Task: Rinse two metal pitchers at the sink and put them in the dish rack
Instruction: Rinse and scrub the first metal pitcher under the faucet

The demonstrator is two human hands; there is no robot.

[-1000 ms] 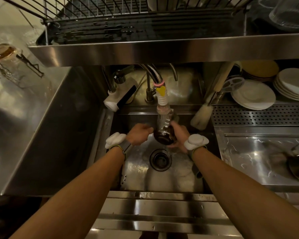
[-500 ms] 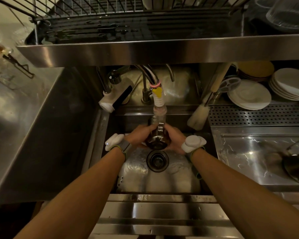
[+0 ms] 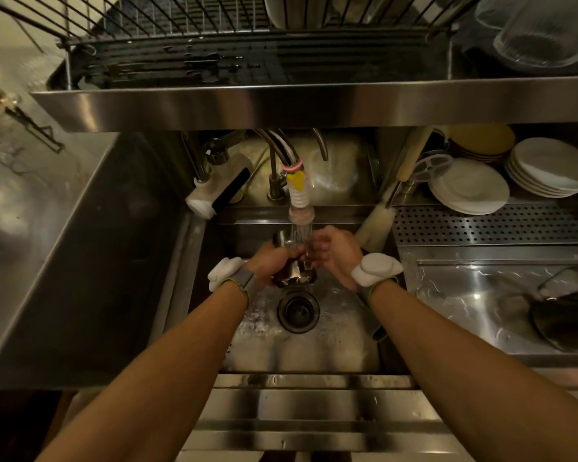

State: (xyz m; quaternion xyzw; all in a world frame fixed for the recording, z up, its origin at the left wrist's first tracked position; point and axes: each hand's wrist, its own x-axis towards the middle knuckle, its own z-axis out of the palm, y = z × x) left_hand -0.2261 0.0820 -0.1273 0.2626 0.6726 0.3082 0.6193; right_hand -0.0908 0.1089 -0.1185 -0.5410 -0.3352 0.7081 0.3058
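Note:
A small metal pitcher is tilted under the running tap nozzle, over the sink. My left hand is wrapped around its body. My right hand is beside its right side, fingers in the water stream near the rim; whether it grips the pitcher I cannot tell. A second dark metal pitcher lies on the wet counter at the right. The wire dish rack sits on the shelf above the sink.
The drain is below the pitcher. A steel shelf edge overhangs the taps. Stacks of white plates and a brush stand at the back right. A white dispenser is left of the tap. Glassware sits at the top right.
My left hand moved onto the pitcher and took hold of it. My right hand shifted from gripping it to its right side. The pitcher tipped with its mouth up into the stream.

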